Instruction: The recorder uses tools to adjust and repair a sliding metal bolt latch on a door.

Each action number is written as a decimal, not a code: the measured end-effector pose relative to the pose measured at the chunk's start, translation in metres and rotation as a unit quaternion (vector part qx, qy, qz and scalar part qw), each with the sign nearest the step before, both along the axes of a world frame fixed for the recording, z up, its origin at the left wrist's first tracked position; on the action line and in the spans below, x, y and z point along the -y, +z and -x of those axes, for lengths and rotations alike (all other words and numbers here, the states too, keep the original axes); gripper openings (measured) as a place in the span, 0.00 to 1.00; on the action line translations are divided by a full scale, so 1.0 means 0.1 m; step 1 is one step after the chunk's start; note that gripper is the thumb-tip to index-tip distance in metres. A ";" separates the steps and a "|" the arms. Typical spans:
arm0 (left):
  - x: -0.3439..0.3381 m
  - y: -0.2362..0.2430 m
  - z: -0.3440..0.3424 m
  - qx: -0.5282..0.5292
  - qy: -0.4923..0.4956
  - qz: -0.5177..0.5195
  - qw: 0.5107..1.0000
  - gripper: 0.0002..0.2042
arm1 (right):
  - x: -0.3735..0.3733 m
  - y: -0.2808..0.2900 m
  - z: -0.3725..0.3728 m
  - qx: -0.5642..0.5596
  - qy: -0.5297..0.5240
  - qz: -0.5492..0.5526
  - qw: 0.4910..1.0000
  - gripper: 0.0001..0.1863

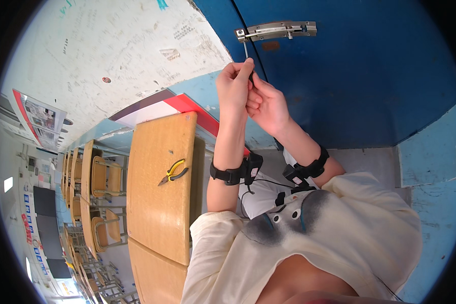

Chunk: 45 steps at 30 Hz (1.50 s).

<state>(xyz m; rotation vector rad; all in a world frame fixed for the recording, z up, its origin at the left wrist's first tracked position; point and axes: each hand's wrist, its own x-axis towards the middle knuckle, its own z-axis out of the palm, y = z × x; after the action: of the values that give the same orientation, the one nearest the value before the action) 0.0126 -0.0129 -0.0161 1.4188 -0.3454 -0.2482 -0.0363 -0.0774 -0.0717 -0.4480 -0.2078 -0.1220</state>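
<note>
A silver barrel bolt (283, 31) is mounted across the seam on the blue door (359, 71). Its small catch plate (240, 35) sits at the left end, beyond the seam. The thin metal shaft of a screwdriver (246, 49) points up to this plate, its tip at or very near it. My left hand (232, 91) pinches the tool just below the shaft, thumb and fingers closed. Close against it from the right, my right hand (270, 104) curls its fingers round the lower, dark handle, which is mostly hidden between both hands.
Pliers with yellow and black handles (173, 172) lie on a wooden desk (157, 218) at my left. A red and white board (182, 105) leans by the scuffed wall (137, 55). More desks and chairs (106, 177) stand at far left. Black bands with devices (236, 172) circle my forearms.
</note>
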 end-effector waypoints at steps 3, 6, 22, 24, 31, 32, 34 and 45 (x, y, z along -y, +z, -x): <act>0.04 0.00 0.00 0.050 0.031 -0.031 0.998 0.12 | -0.02 -0.05 -0.02 -0.005 0.010 -0.036 0.999 0.16; 0.04 0.05 0.04 0.076 0.047 -0.057 0.994 0.13 | -0.02 -0.04 -0.03 -0.019 0.016 -0.038 0.999 0.17; -0.16 -0.33 -0.03 0.081 0.032 0.067 0.994 0.16 | 0.02 0.11 0.00 -0.073 -0.006 0.150 0.986 0.15; -0.24 -0.35 0.11 0.076 0.036 0.072 0.994 0.17 | 0.13 0.05 -0.04 0.009 0.049 0.128 0.991 0.16; -0.27 -0.51 0.13 0.169 0.075 0.014 0.983 0.17 | 0.03 0.11 -0.04 -0.112 -0.108 0.183 0.971 0.15; -0.26 -0.49 0.11 0.168 0.072 0.011 0.983 0.17 | 0.05 0.11 -0.04 -0.116 -0.116 0.183 0.969 0.16; -0.27 -0.44 0.08 0.070 -0.043 0.025 0.996 0.14 | 0.13 0.06 -0.06 -0.097 -0.095 0.186 0.973 0.17; -0.25 -0.40 0.10 -0.181 -0.169 0.213 0.945 0.11 | 0.19 0.22 -0.01 -0.097 -0.141 0.235 0.957 0.16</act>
<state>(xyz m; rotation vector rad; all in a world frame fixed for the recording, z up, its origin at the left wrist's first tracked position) 0.0030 0.0117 -0.0562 0.8586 -0.3130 -0.6662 -0.0354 -0.0960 -0.0501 -0.9592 0.0256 -0.3108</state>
